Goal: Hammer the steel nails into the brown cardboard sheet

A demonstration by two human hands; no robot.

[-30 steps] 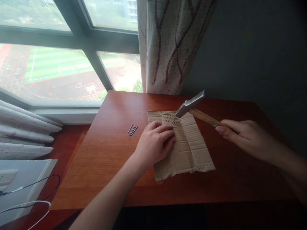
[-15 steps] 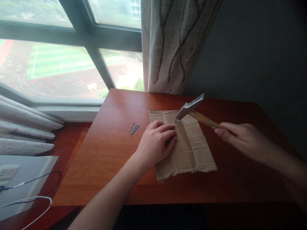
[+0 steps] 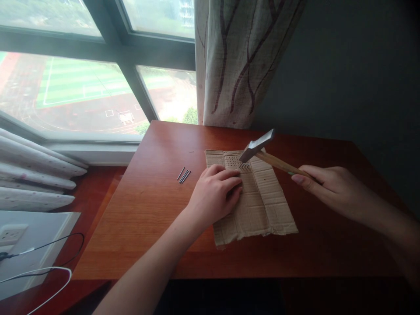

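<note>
In my right hand (image 3: 323, 181) is a hammer (image 3: 277, 162), gripped round its wooden handle. Its metal head hangs tilted over the upper part of a creased cardboard sheet (image 3: 252, 205). My left hand (image 3: 218, 190) rests on the sheet's left side, fingers loosely bent and the thumb apart from them; its palm side is hidden. Just beyond those fingers is a grid of small dark holes (image 3: 232, 162). Short slanted metallic pieces, which look like nails (image 3: 244, 166), show beside the grid under the hammer head. Several loose nails (image 3: 184, 176) lie left of the sheet.
The brown wooden table (image 3: 138, 227) carries all of this. Behind it hang a patterned curtain (image 3: 226, 65) and a dark wall, with a window (image 3: 82, 87) at the left. Cables (image 3: 70, 271) and a wall socket (image 3: 13, 234) are at the lower left.
The hammer head has shifted slightly left and down, closer to the cardboard. My left hand keeps its place on the sheet.
</note>
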